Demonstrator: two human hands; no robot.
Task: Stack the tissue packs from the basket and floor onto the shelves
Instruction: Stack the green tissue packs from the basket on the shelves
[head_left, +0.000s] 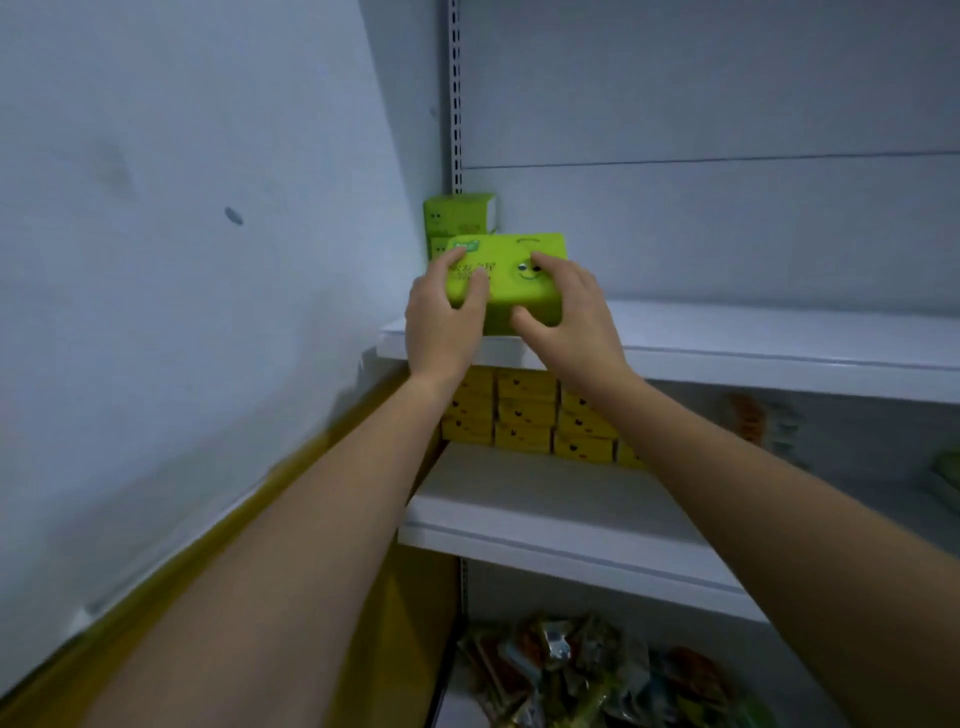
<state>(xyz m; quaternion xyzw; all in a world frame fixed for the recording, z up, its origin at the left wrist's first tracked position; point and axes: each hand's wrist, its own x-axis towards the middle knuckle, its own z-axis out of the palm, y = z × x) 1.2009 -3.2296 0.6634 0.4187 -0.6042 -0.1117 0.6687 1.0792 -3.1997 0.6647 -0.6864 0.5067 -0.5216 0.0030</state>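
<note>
From the head view, the left hand (448, 312) and right hand (563, 306) both grip a green tissue pack (506, 283) at the front edge of the upper shelf (727, 338). I think it should slide straight back, flush against the stacked green packs (457, 218) behind.

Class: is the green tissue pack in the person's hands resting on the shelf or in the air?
Cannot tell. Both hands cover the green tissue pack's underside at the shelf edge.

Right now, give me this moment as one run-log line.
step: placing | held: green pack | left hand: on pack | right hand: on pack | place: upper shelf, left corner | behind: green stack
</note>
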